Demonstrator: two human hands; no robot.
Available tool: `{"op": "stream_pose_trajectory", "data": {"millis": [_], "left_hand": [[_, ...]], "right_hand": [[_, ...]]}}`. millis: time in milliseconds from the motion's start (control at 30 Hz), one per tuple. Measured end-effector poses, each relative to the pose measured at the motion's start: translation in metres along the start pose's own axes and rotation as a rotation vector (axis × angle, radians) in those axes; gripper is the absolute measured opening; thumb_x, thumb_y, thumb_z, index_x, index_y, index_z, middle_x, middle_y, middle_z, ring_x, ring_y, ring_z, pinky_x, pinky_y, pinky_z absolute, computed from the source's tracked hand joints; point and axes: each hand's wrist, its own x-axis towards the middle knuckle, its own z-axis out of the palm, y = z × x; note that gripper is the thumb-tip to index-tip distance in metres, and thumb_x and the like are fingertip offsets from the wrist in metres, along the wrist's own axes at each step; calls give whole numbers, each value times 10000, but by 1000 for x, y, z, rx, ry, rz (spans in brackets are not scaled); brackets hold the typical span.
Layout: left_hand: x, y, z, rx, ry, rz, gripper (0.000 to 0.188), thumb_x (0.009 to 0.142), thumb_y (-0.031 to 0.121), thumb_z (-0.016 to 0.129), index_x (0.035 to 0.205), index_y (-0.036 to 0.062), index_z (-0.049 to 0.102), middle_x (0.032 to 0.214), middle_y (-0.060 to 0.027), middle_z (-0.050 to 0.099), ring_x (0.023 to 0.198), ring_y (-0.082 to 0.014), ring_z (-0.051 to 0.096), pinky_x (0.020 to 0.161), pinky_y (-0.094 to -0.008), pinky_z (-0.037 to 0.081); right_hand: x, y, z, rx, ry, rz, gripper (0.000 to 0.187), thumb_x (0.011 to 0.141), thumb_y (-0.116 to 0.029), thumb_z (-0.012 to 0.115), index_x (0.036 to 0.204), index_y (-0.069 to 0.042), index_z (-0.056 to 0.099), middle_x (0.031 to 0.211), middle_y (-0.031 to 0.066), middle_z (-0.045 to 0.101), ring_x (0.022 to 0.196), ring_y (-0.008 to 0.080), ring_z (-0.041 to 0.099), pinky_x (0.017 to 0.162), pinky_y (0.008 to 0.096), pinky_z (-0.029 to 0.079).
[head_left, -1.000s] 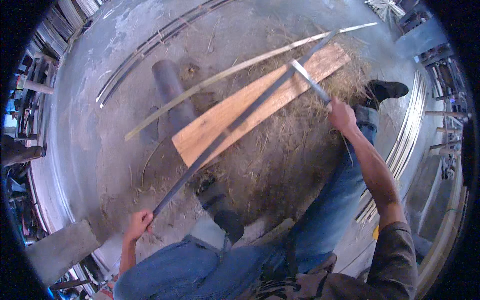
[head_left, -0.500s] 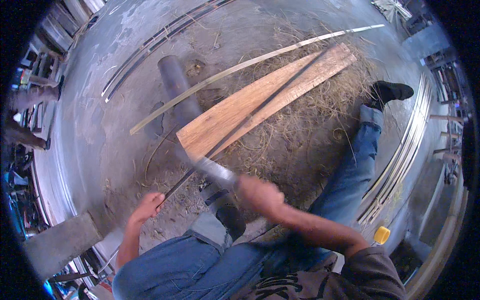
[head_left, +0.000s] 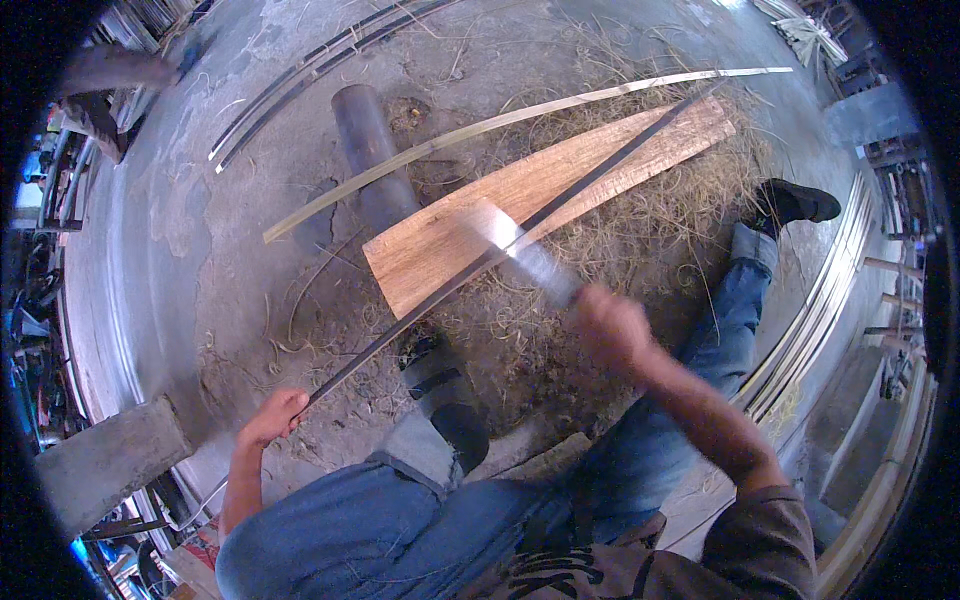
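My left hand (head_left: 274, 418) is closed round the near end of a long dark strip (head_left: 360, 354), which looks like split bamboo. That strip runs up and to the right across a tapered wooden board (head_left: 430, 250). In my right hand (head_left: 615, 325) is a broad-bladed knife (head_left: 535, 268), gripped by its handle, which my fingers hide. Motion blurs the blade; it crosses the strip over the middle of the board, and whether it touches cannot be made out. The board leans over a dark round log or pipe (head_left: 365, 130).
A pale strip (head_left: 480, 122) lies across the pipe behind the board. Curly shavings (head_left: 690, 215) cover the floor around my legs. Dark strips (head_left: 300, 95) lie far left, a bundle of pale strips (head_left: 815, 300) at right. A concrete block (head_left: 110, 460) stands near left.
My right hand and the knife have moved up and right along the strip, from the board's near end toward its middle. At far left, a blurred brown shape like legs has moved farther away.
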Motion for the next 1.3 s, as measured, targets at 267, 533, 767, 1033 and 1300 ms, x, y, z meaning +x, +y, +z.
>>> {"op": "stream_pose_trajectory", "data": {"millis": [267, 533, 767, 1033, 1300], "left_hand": [[-2, -42, -15, 110, -74, 70, 453, 916, 451, 397, 664, 87, 492, 539, 28, 435, 432, -64, 385, 383, -225, 331], [-2, -65, -23, 96, -159, 10, 520, 908, 496, 375, 696, 47, 529, 601, -1, 474, 576, -120, 468, 567, -274, 405], [57, 86, 24, -116, -332, 336, 414, 929, 421, 408, 944, 30, 544, 707, -7, 508, 586, -93, 493, 547, -241, 428], [42, 67, 25, -55, -231, 175, 424, 931, 427, 402, 740, 60, 494, 527, 48, 381, 438, -48, 337, 400, -217, 276], [23, 15, -15, 81, -284, 157, 397, 935, 387, 409, 806, 38, 548, 540, 21, 442, 499, -92, 469, 496, -238, 408]], "right_hand": [[24, 189, 28, 433, 247, 864, 283, 740, -211, 619, 899, -11, 497, 786, 216, 603, 751, 361, 610, 656, 468, 489], [21, 113, 9, 409, 140, 618, 198, 764, -170, 568, 899, -61, 472, 733, 188, 607, 682, 336, 625, 558, 472, 484], [23, -74, 12, 561, 73, 195, 145, 827, -185, 473, 881, -58, 516, 701, 138, 601, 577, 298, 617, 469, 429, 499], [5, 16, 36, 881, 171, 482, 217, 769, -171, 548, 859, 9, 468, 725, 190, 603, 623, 378, 616, 558, 468, 498], [2, 108, 85, 972, 160, 583, 244, 763, -198, 584, 897, -33, 465, 698, 169, 599, 626, 335, 607, 549, 441, 472]]}}
